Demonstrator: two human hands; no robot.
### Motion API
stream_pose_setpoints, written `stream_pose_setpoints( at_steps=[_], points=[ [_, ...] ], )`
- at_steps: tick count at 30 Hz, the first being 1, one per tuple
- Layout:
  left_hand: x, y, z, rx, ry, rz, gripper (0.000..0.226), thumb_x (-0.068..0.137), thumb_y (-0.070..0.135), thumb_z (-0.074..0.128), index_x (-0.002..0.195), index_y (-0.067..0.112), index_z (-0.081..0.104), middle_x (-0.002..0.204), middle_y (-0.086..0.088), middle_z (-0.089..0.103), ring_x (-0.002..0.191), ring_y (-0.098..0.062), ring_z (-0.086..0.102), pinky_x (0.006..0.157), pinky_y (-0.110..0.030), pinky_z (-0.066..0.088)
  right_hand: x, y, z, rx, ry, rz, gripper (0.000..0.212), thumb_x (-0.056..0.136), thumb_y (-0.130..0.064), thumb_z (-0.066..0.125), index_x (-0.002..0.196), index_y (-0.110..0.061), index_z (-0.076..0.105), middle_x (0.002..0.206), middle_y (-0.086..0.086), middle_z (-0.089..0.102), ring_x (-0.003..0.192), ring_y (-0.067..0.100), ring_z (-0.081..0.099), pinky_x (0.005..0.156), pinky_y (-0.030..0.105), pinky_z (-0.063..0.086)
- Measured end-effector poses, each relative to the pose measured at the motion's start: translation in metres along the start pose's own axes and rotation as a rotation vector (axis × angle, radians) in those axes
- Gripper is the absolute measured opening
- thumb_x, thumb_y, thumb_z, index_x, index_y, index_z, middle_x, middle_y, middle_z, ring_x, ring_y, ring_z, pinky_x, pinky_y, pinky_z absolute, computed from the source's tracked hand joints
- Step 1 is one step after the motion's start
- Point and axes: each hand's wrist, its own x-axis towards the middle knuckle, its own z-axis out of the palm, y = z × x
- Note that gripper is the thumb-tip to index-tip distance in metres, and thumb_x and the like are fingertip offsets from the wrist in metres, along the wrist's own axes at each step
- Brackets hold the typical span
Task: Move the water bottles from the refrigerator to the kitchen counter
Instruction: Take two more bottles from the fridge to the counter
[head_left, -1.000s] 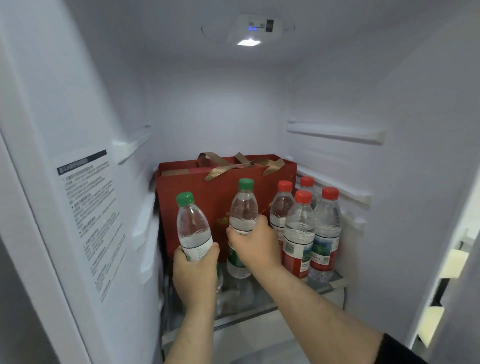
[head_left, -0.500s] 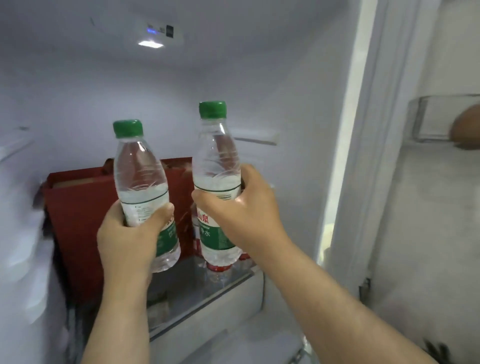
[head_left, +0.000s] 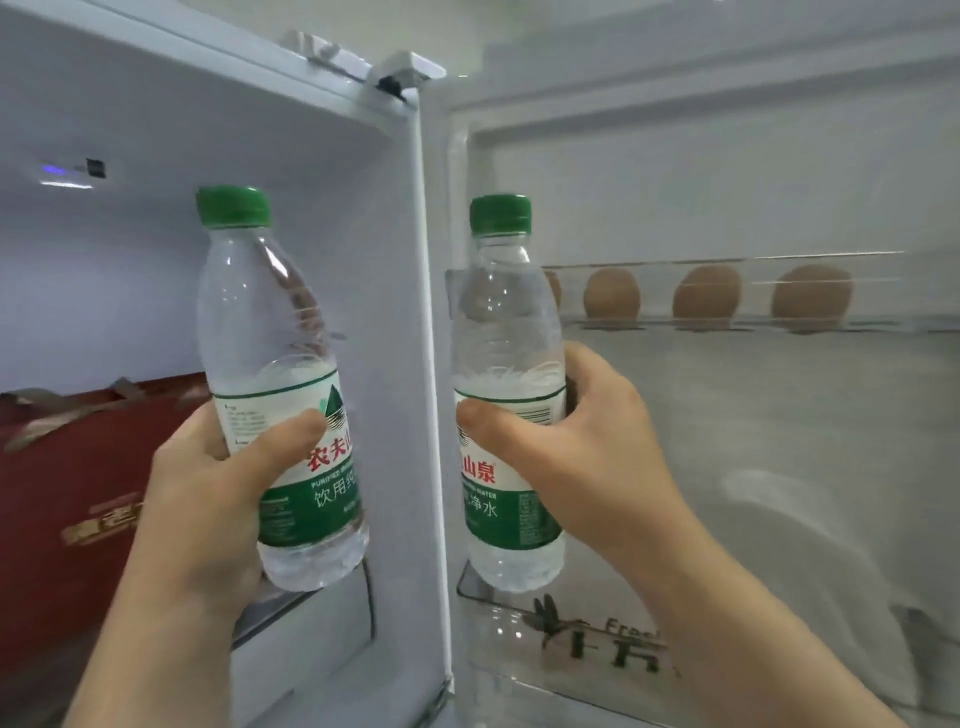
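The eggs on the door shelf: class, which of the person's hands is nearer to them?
Right. The right hand, holding a bottle, sits just below-left of the eggs. The left hand is farther left, in front of the fridge compartment.

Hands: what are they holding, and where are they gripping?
Each holds an upright green-capped water bottle around its labelled middle: the left hand the left bottle, the right hand the right bottle.
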Motion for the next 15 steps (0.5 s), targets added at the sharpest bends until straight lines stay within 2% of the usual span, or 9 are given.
stream_pose_setpoints(
  at_steps=[1, 3, 5, 7, 10, 13, 15],
  points=[
    [-0.005, 0.005, 0.011, -0.032, -0.031, 0.0, 0.042, 0.05, 0.035, 0.089, 0.091, 0.031, 0.077, 0.092, -0.007, 0.078, 0.077, -0.027, 0.076, 0.057, -0.039, 0.061, -0.005, -0.004, -0.014, -0.006, 0.003, 0.001, 0.037, 0.058, -0.041, 0.081, 0.091, -0.03, 0.067, 0.082, -0.011, 0.075, 0.074, 0.007, 0.072, 0.066, 0.039, 0.061],
    [-0.016, 0.014, 0.034, -0.08, -0.097, 0.002, 0.037, 0.059, 0.028, 0.082, 0.096, 0.027, 0.077, 0.095, -0.011, 0.077, 0.082, -0.031, 0.075, 0.058, -0.036, 0.06, -0.017, -0.01, -0.042, -0.017, 0.006, -0.005, 0.035, 0.06, -0.038, 0.082, 0.091, -0.031, 0.067, 0.083, -0.012, 0.075, 0.074, 0.006, 0.072, 0.062, 0.03, 0.06],
    [-0.029, 0.018, 0.055, -0.117, -0.161, -0.012, 0.039, 0.062, 0.022, 0.078, 0.1, 0.024, 0.076, 0.1, -0.014, 0.076, 0.087, -0.034, 0.074, 0.065, -0.045, 0.061, -0.03, -0.015, -0.071, -0.044, 0.013, -0.009, 0.034, 0.061, -0.037, 0.082, 0.091, -0.032, 0.068, 0.082, -0.013, 0.074, 0.074, 0.004, 0.072, 0.058, 0.022, 0.057],
    [-0.04, 0.022, 0.08, -0.159, -0.218, -0.024, 0.047, 0.057, 0.025, 0.08, 0.104, 0.023, 0.075, 0.104, -0.016, 0.075, 0.092, -0.037, 0.073, 0.073, -0.052, 0.059, -0.041, -0.021, -0.102, -0.08, 0.032, -0.014, 0.035, 0.059, -0.041, 0.081, 0.091, -0.034, 0.068, 0.083, -0.014, 0.075, 0.074, 0.004, 0.072, 0.057, 0.02, 0.057],
    [-0.056, 0.024, 0.121, -0.185, -0.287, -0.041, 0.045, 0.052, 0.034, 0.079, 0.097, 0.029, 0.076, 0.1, -0.013, 0.076, 0.088, -0.034, 0.075, 0.068, -0.042, 0.06, -0.056, -0.028, -0.147, -0.122, 0.099, -0.02, 0.037, 0.058, -0.044, 0.081, 0.091, -0.037, 0.069, 0.082, -0.013, 0.075, 0.072, 0.004, 0.072, 0.055, 0.016, 0.054],
    [-0.074, 0.023, 0.172, -0.201, -0.367, -0.08, 0.043, 0.048, 0.036, 0.081, 0.091, 0.032, 0.077, 0.094, -0.012, 0.077, 0.083, -0.031, 0.075, 0.063, -0.034, 0.06, -0.073, -0.033, -0.198, -0.194, 0.185, -0.015, 0.044, 0.054, -0.054, 0.078, 0.094, -0.038, 0.068, 0.083, -0.012, 0.075, 0.073, 0.005, 0.072, 0.057, 0.02, 0.055],
    [-0.087, 0.023, 0.205, -0.223, -0.44, -0.093, 0.045, 0.05, 0.039, 0.083, 0.093, 0.03, 0.076, 0.095, -0.013, 0.077, 0.085, -0.032, 0.075, 0.066, -0.037, 0.061, -0.083, -0.034, -0.228, -0.243, 0.236, -0.002, 0.047, 0.052, -0.058, 0.075, 0.093, -0.037, 0.068, 0.082, -0.011, 0.075, 0.073, 0.006, 0.073, 0.061, 0.026, 0.056]
  ],
)
